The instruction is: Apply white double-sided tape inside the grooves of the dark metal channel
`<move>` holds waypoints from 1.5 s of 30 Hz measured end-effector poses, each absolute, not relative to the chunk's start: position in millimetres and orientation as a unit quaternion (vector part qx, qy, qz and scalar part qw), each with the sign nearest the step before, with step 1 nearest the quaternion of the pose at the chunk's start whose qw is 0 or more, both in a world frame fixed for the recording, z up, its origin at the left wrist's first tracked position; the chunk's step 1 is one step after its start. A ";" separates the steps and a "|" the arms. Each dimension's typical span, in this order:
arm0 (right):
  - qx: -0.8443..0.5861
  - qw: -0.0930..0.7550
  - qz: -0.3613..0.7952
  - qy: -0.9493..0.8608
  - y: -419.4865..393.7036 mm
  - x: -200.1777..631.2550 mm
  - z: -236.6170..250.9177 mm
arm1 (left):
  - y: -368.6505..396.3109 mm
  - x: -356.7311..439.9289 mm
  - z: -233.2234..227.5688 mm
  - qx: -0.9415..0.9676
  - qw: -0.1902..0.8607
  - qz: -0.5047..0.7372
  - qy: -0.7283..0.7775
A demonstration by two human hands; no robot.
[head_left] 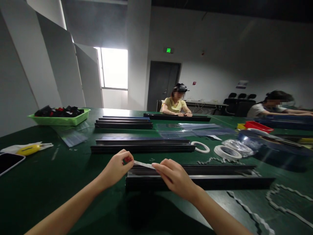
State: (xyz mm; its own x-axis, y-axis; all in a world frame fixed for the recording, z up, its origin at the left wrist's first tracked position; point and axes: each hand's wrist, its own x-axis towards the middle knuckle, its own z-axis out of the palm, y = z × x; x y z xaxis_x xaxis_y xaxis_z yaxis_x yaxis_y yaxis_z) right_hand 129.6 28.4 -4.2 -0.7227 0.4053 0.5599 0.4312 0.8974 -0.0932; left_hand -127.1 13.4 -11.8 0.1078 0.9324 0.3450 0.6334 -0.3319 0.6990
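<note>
Two hands stretch a thin white strip (144, 164) over a long black rail (195, 181) on a green table (61, 182).
The left hand (117, 169) and right hand (173, 178) each pinch one end of the strip — pale, narrow, taut above the rail's left end. A green basket (60, 120) holds black and red parts; a red tray (259, 126) sits far right, contents unclear.

The black rail (200, 182) is partly hidden behind the right hand (174, 178); the phone (8, 162) is cut off left.
</note>
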 end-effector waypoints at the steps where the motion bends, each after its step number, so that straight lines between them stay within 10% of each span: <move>1: -0.225 0.287 -0.027 -0.931 29.0 130.4 0.3 | 15.1 -131.8 -9.3 0.721 0.215 0.372 0.543; 13: -0.253 0.014 -0.016 -0.967 39.6 111.6 42.8 | 19.4 -153.6 -39.8 0.672 0.347 0.288 0.588; 45: -0.274 -0.064 0.186 -0.941 54.5 110.1 33.2 | 19.7 -153.2 -61.8 0.655 0.322 0.308 0.611</move>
State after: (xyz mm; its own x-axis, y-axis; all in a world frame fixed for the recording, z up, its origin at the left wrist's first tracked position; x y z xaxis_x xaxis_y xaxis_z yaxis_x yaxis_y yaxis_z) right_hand 110.1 54.5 33.2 -0.8414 0.4923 -0.2228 0.5400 0.7803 -0.3155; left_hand -153.2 19.7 -61.8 0.0646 0.9979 0.0107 0.6018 -0.0475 0.7972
